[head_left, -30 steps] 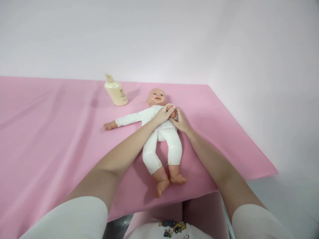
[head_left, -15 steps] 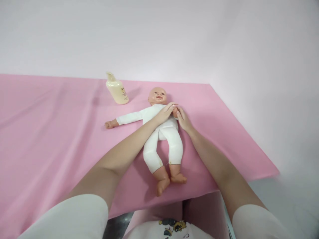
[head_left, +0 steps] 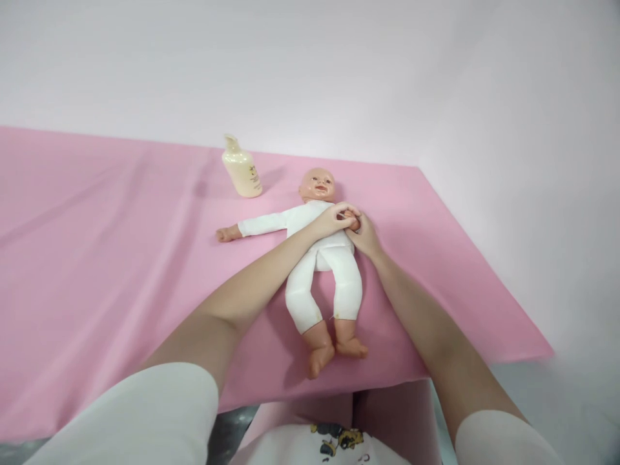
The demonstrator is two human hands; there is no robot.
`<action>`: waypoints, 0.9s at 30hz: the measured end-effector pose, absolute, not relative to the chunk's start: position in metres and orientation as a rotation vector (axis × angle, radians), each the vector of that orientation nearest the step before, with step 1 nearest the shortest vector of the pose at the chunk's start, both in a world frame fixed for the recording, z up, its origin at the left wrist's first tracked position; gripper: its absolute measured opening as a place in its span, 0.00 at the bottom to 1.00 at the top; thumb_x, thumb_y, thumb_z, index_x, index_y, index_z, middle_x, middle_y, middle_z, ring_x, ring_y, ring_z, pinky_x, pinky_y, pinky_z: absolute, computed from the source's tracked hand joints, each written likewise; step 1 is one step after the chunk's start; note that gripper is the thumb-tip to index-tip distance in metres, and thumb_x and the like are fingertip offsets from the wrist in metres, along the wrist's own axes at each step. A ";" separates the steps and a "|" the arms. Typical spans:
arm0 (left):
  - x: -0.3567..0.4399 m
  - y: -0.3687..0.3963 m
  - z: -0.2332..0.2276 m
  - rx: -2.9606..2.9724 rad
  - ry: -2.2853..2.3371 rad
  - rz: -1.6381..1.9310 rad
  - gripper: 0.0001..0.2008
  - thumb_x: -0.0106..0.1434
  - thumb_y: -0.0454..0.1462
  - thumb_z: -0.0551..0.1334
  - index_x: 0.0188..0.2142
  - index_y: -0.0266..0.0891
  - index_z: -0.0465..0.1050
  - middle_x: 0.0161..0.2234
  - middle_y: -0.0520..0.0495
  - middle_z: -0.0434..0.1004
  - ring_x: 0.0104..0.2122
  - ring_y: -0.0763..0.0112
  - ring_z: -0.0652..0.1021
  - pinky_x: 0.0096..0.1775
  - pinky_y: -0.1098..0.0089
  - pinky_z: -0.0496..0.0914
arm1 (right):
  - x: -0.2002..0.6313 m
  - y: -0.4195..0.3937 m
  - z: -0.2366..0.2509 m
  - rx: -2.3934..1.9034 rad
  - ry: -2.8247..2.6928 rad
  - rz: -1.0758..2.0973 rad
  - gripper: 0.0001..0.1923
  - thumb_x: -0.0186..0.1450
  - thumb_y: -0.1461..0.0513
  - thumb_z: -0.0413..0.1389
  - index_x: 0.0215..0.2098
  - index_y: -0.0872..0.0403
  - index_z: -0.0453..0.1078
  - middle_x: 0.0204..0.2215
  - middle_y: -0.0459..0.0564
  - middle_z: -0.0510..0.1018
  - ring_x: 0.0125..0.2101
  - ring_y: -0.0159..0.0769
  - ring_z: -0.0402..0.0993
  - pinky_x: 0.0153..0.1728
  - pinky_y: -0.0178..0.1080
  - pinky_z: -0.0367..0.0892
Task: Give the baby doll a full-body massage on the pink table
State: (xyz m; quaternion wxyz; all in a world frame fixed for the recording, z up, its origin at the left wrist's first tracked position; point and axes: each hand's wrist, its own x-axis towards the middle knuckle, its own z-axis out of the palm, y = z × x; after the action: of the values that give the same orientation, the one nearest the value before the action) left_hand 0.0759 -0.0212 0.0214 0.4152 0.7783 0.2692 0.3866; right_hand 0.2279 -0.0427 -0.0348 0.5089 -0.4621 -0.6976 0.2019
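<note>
A baby doll (head_left: 317, 223) in a white cloth suit lies face up, its feet toward me. My left hand (head_left: 334, 218) reaches across the doll's chest, fingers curled on the doll's hand (head_left: 353, 223) at the right side. My right hand (head_left: 367, 236) is closed around the same doll's hand from the right, with its fingertips partly hidden. The doll's other arm (head_left: 261, 225) stretches out to the left on the cloth.
A cream pump bottle (head_left: 245, 174) stands behind the doll, to its left. A pink cloth (head_left: 145, 271) with folds on the left covers the table. Beyond the far edge rises a pale wall (head_left: 310, 71).
My left fingers have gone from lying nearly straight to curled over the doll's hand. My right fingers have bent in around it too. The whole view has shifted slightly.
</note>
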 end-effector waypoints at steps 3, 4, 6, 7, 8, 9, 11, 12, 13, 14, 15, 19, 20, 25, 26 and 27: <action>0.075 -0.019 0.019 1.997 0.596 0.953 0.12 0.54 0.32 0.56 0.37 0.38 0.74 0.42 0.46 0.78 0.45 0.67 0.76 0.53 0.65 0.66 | 0.227 -0.045 -0.032 -1.102 -1.698 0.483 0.17 0.60 0.56 0.58 0.46 0.51 0.67 0.44 0.52 0.77 0.45 0.43 0.74 0.49 0.47 0.69; 0.075 -0.018 0.018 2.001 0.588 0.947 0.12 0.54 0.32 0.55 0.37 0.38 0.74 0.41 0.46 0.78 0.44 0.67 0.76 0.53 0.65 0.66 | 0.227 -0.045 -0.032 -1.110 -1.700 0.479 0.16 0.59 0.55 0.58 0.45 0.51 0.67 0.43 0.51 0.77 0.44 0.42 0.74 0.48 0.46 0.69; 0.076 -0.017 0.017 2.004 0.602 0.943 0.12 0.57 0.33 0.53 0.36 0.38 0.74 0.40 0.46 0.78 0.43 0.68 0.76 0.53 0.65 0.67 | 0.227 -0.047 -0.031 -1.132 -1.701 0.465 0.16 0.60 0.54 0.58 0.43 0.51 0.67 0.41 0.50 0.77 0.42 0.42 0.73 0.47 0.45 0.69; 0.076 -0.017 0.017 2.001 0.618 0.949 0.12 0.59 0.34 0.53 0.36 0.37 0.74 0.40 0.46 0.79 0.43 0.68 0.76 0.52 0.65 0.67 | 0.227 -0.047 -0.030 -1.145 -1.702 0.457 0.16 0.60 0.54 0.58 0.43 0.51 0.67 0.40 0.50 0.77 0.41 0.41 0.73 0.46 0.45 0.69; 0.076 -0.017 0.017 1.998 0.631 0.953 0.12 0.60 0.35 0.52 0.36 0.37 0.74 0.40 0.46 0.79 0.43 0.68 0.76 0.53 0.65 0.67 | 0.226 -0.048 -0.030 -1.158 -1.703 0.448 0.15 0.60 0.53 0.57 0.42 0.52 0.67 0.40 0.50 0.77 0.40 0.41 0.73 0.45 0.44 0.69; 0.076 -0.018 0.018 1.992 0.638 0.956 0.12 0.61 0.35 0.52 0.35 0.37 0.74 0.40 0.45 0.79 0.43 0.68 0.76 0.53 0.65 0.67 | 0.226 -0.048 -0.030 -1.169 -1.702 0.440 0.15 0.60 0.53 0.57 0.42 0.52 0.67 0.39 0.50 0.77 0.40 0.41 0.73 0.44 0.44 0.69; 0.077 -0.020 0.021 1.976 0.643 0.957 0.11 0.61 0.37 0.53 0.35 0.37 0.74 0.39 0.45 0.79 0.43 0.67 0.77 0.52 0.64 0.67 | 0.226 -0.049 -0.030 -1.168 -1.698 0.447 0.14 0.61 0.53 0.57 0.42 0.52 0.67 0.38 0.50 0.77 0.39 0.41 0.73 0.44 0.44 0.69; 0.077 -0.022 0.022 1.971 0.649 0.952 0.10 0.61 0.37 0.55 0.35 0.37 0.74 0.39 0.45 0.79 0.43 0.66 0.77 0.51 0.64 0.68 | 0.227 -0.049 -0.030 -1.158 -1.692 0.458 0.14 0.61 0.54 0.57 0.42 0.51 0.67 0.38 0.50 0.77 0.40 0.41 0.73 0.44 0.44 0.69; 0.077 -0.023 0.023 1.970 0.659 0.939 0.09 0.60 0.38 0.57 0.36 0.36 0.74 0.38 0.45 0.79 0.42 0.66 0.77 0.50 0.65 0.68 | 0.227 -0.048 -0.030 -1.148 -1.684 0.473 0.13 0.60 0.55 0.57 0.42 0.51 0.67 0.39 0.50 0.77 0.40 0.41 0.74 0.44 0.44 0.70; 0.077 -0.024 0.025 1.975 0.674 0.923 0.09 0.58 0.39 0.60 0.36 0.36 0.74 0.38 0.46 0.79 0.41 0.66 0.77 0.49 0.65 0.69 | 0.227 -0.048 -0.031 -1.143 -1.675 0.486 0.13 0.60 0.55 0.57 0.41 0.51 0.67 0.39 0.49 0.77 0.40 0.41 0.74 0.44 0.44 0.70; 0.078 -0.026 0.026 1.985 0.688 0.906 0.11 0.56 0.39 0.63 0.37 0.37 0.74 0.38 0.46 0.79 0.40 0.66 0.77 0.47 0.66 0.70 | 0.227 -0.047 -0.031 -1.145 -1.667 0.494 0.13 0.59 0.56 0.58 0.41 0.51 0.66 0.38 0.49 0.77 0.40 0.41 0.74 0.43 0.44 0.70; 0.077 -0.028 0.028 2.045 0.682 0.856 0.10 0.51 0.35 0.63 0.35 0.37 0.73 0.34 0.49 0.77 0.36 0.69 0.76 0.42 0.68 0.70 | 0.228 -0.044 -0.033 -1.151 -1.666 0.484 0.12 0.57 0.57 0.59 0.38 0.51 0.66 0.36 0.48 0.77 0.37 0.41 0.74 0.41 0.44 0.71; 0.077 -0.028 0.029 2.056 0.662 0.848 0.09 0.50 0.33 0.62 0.33 0.37 0.73 0.32 0.50 0.77 0.35 0.70 0.76 0.41 0.68 0.70 | 0.227 -0.043 -0.033 -1.149 -1.676 0.475 0.12 0.57 0.57 0.59 0.38 0.51 0.66 0.36 0.48 0.77 0.37 0.40 0.74 0.41 0.43 0.70; 0.076 -0.023 0.027 2.008 0.611 0.846 0.05 0.50 0.31 0.57 0.26 0.38 0.72 0.29 0.51 0.75 0.33 0.70 0.74 0.42 0.68 0.69 | 0.227 -0.047 -0.029 -1.146 -1.748 0.413 0.10 0.58 0.57 0.58 0.38 0.51 0.66 0.36 0.48 0.76 0.37 0.40 0.72 0.41 0.43 0.68; 0.076 -0.022 0.026 1.990 0.620 0.853 0.05 0.51 0.32 0.57 0.26 0.38 0.71 0.28 0.51 0.75 0.32 0.70 0.74 0.43 0.67 0.69 | 0.227 -0.048 -0.028 -1.146 -1.757 0.408 0.10 0.59 0.57 0.58 0.38 0.51 0.66 0.37 0.48 0.76 0.38 0.40 0.72 0.42 0.44 0.68; 0.076 -0.022 0.026 1.976 0.627 0.862 0.05 0.53 0.33 0.57 0.26 0.38 0.71 0.28 0.51 0.75 0.32 0.70 0.74 0.43 0.67 0.69 | 0.227 -0.049 -0.027 -1.148 -1.763 0.408 0.11 0.60 0.55 0.58 0.38 0.50 0.66 0.37 0.48 0.76 0.38 0.40 0.72 0.43 0.44 0.68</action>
State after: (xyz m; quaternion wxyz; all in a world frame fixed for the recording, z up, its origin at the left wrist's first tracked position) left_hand 0.0757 -0.0216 0.0256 0.4333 0.7932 0.2517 0.3460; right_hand 0.2267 -0.0488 -0.0275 0.4787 -0.4701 -0.7224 0.1673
